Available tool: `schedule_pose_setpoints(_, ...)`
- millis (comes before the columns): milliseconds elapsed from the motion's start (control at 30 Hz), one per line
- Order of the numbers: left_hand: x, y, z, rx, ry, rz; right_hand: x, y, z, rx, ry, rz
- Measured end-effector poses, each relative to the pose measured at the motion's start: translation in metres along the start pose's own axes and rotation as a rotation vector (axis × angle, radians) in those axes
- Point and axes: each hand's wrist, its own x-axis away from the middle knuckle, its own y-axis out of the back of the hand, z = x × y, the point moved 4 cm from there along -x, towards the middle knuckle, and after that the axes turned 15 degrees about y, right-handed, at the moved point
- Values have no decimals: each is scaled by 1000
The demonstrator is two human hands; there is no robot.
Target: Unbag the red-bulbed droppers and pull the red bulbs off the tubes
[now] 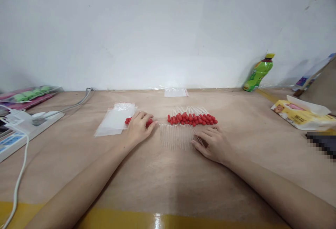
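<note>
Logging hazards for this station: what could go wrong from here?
The right hand is at the edge of the loose clear tubes; a nudge could scatter them. The red-ended pieces lie close behind, so the two rows might mix. The left hand partly covers other red pieces beside the clear bags, and could sweep some onto them.

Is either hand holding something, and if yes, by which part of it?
It cannot be told: the left hand partly covers some red bulbs, and the right hand is beside the clear tubes, but no grip shows plainly.
</note>
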Motion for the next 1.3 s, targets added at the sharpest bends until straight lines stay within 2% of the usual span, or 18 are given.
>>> schedule_pose_setpoints(267,-12,-16,-34,14,43,141,-4,1,3,-14,1,66)
schedule_pose_setpoints(333,-21,-24,-39,-25,106,167,-4,1,3,-17,1,73)
schedule_pose_setpoints(467,-39,-44,-41,-147,289,310,-4,1,2,-28,5,76)
schedule_pose_setpoints(567,-48,-54,-42,-180,360,382,-3,1,1,-38,1,77)
schedule_pose_setpoints(667,-53,-53,-42,-185,403,396,-2,0,-1,-28,-14,61)
schedule_pose_setpoints(800,-51,-32,-36,-197,434,353,-1,-1,-5,-23,-42,-13)
schedule_pose_setpoints(867,-45,-18,-32,-178,375,302,-1,-1,-7,-35,-45,-65)
schedule_pose_setpoints(933,-33,-5,-30,-108,227,221,-2,1,-8,-33,-35,-131)
schedule_pose_setpoints(1067,6,0,-34,67,-112,87,-5,8,-3,-29,34,-239)
schedule_pose_setpoints(1200,38,-7,-48,147,-384,-48,-10,8,6,-43,138,-200)
schedule_pose_setpoints(1300,47,-11,-58,191,-470,-49,-12,3,11,-47,175,-115)
